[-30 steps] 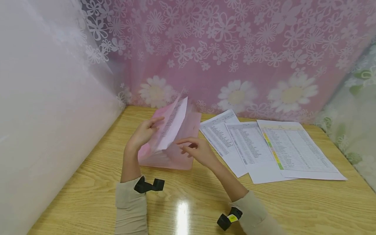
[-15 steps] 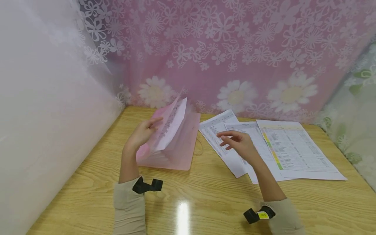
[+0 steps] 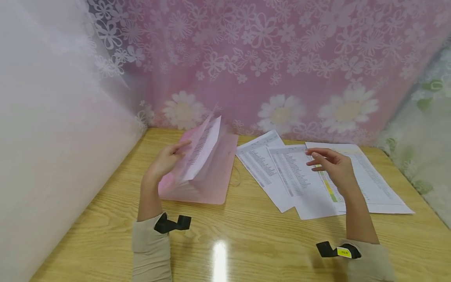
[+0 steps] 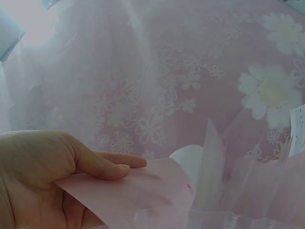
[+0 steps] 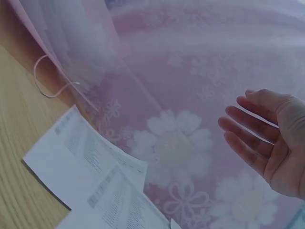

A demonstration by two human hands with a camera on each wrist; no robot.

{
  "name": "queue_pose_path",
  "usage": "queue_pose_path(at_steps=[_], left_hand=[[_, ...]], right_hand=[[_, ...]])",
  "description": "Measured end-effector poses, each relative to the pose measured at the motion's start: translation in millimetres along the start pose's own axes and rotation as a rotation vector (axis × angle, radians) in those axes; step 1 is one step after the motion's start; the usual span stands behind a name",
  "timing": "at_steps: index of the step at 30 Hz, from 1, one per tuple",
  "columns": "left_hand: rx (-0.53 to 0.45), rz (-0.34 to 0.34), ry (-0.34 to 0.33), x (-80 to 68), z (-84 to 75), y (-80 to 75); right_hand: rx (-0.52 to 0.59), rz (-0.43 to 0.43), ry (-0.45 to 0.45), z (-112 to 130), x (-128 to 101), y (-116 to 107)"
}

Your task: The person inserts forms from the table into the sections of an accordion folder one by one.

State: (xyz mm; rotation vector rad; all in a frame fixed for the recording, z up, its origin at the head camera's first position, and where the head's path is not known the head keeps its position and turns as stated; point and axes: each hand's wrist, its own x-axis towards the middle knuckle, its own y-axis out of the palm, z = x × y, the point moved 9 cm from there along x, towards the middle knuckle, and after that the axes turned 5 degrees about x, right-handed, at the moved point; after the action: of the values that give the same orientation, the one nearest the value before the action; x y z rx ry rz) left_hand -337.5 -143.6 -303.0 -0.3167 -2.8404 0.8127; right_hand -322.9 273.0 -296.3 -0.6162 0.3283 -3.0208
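Observation:
A pink ring-free-looking document folder (image 3: 225,168) stands partly open at the left of the table, its clear sleeves fanned up. My left hand (image 3: 162,162) grips its front cover; in the left wrist view the thumb lies over the pink cover (image 4: 143,186) and fingers show beneath it. A printed sheet (image 3: 204,150) stands among the raised sleeves. My right hand (image 3: 334,166) hangs over the loose papers with fingers loosely bent, holding nothing. Below it lie overlapping printed sheets: a left one (image 3: 258,164), a middle one (image 3: 294,168) and a right one (image 3: 378,184) with a coloured strip.
The wooden table (image 3: 246,243) ends at a pink flowered curtain (image 3: 239,58) behind and a pale sheet wall (image 3: 63,117) on the left. A thin elastic loop (image 5: 35,78) sticks out from the folder's right edge.
My right hand has moved right, from beside the folder's sleeves to over the middle and right sheets. The left hand keeps holding the folder cover.

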Motion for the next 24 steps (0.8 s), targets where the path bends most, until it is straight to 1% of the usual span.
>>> queue_pose_path(at_steps=[4,9,12,14,17,18,24], left_hand=[[0.011,-0.004,-0.002,-0.2,0.3,-1.4],[0.010,-0.006,0.019,-0.2,-1.3,-1.3],[0.012,-0.001,0.030,0.9,-2.0,0.2],[0.015,0.001,0.029,1.3,-1.6,0.7],[0.028,0.003,0.033,1.7,-1.4,1.0],[0.034,0.004,0.036,1.9,-1.5,1.1],[0.043,0.014,0.041,2.6,-2.0,3.1]], right_hand=[[0.070,-0.074,0.022,-12.0,-4.5,-33.9],[0.224,-0.174,0.061,-33.1,-14.1,-81.2],[0.313,-0.231,0.082,-45.5,-23.3,-105.5],[0.335,-0.261,0.090,-54.0,-29.9,-119.8],[0.294,-0.312,0.137,-68.9,-42.4,-141.9],[0.264,-0.335,0.161,-74.3,-47.8,-149.8],[-0.097,-0.509,0.405,-106.6,-85.3,-197.4]])
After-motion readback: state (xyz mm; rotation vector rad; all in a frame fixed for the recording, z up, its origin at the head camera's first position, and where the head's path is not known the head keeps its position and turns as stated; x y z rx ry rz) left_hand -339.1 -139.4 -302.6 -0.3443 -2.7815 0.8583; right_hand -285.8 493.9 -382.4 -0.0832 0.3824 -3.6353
